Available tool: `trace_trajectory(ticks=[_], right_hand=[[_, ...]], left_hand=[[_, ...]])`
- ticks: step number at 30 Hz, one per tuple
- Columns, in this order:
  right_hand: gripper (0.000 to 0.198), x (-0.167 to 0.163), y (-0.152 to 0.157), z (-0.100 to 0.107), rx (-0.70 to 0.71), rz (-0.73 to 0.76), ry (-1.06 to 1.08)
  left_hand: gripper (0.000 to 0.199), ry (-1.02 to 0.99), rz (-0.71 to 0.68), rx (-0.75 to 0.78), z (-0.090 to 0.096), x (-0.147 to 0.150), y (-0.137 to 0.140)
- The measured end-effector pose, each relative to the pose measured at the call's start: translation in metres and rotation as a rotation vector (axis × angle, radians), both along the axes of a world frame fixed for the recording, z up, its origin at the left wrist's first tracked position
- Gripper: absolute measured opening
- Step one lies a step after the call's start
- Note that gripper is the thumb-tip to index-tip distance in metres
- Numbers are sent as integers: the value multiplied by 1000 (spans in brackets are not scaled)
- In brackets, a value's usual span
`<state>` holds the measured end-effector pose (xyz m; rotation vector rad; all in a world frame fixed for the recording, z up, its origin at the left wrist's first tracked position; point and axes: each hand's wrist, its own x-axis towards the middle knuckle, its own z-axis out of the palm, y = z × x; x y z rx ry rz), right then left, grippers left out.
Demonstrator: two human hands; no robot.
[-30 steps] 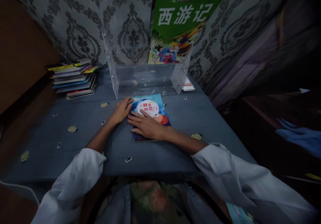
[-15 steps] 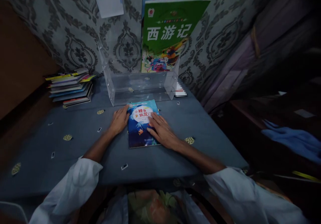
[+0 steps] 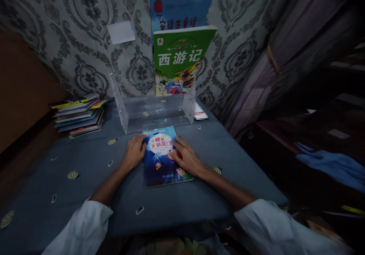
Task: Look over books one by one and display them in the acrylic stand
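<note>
Okay, left to right, all placed against the clear acrylic book stand (image 3: 154,112) at the wall. Far left of it: messy stack of thin paperback books (image 3: 78,112) lying flat on the blue-grey tablecloth (image 3: 85,179). Above the stand's left end, a white paper note (image 3: 120,32) stuck on the grey damask wallpaper (image 3: 71,38). Just in front of the stand: thin blue picture book with a moon on the cover (image 3: 164,158), flat on the cloth, near edge angled slightly. Left hand (image 3: 134,152) rests at the book's left edge, fingers loosely together, flat, gripping nothing. Right hand (image 3: 186,158) lies on the cover's right side, fingers spread, pressing down. In the stand's right half: green-covered book with white characters (image 3: 181,61) upright, a blue-covered book (image 3: 179,7) behind it. Far right of the stand: blue cloth (image 3: 330,163) on dark furniture.
</note>
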<state>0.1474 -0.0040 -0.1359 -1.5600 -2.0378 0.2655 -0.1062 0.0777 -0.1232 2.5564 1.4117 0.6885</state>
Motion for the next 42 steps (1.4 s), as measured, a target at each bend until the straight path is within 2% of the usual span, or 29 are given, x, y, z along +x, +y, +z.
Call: trace_trajectory(ticks=[5, 10, 16, 19, 24, 31, 37, 42], right_hand=[[47, 8, -14, 2, -18, 14, -51], [43, 4, -2, 17, 6, 40, -125], [47, -23, 35, 26, -38, 195, -169], [50, -30, 45, 26, -63, 220, -185], [52, -30, 47, 27, -63, 208, -199], [49, -22, 47, 25, -36, 210, -134], [44, -7, 45, 23, -59, 50, -48], [42, 3, 52, 14, -66, 50, 96]], left_hand=[[37, 76, -23, 36, 15, 0, -9], [32, 179, -1, 75, 25, 11, -5], [35, 162, -19, 113, 6, 24, 2], [36, 132, -39, 128, -3, 22, 3], [37, 130, -46, 157, -5, 20, 3], [37, 287, -32, 173, 6, 26, 3], [37, 338, -39, 237, 5, 26, 4], [36, 347, -35, 242, 6, 28, 3]])
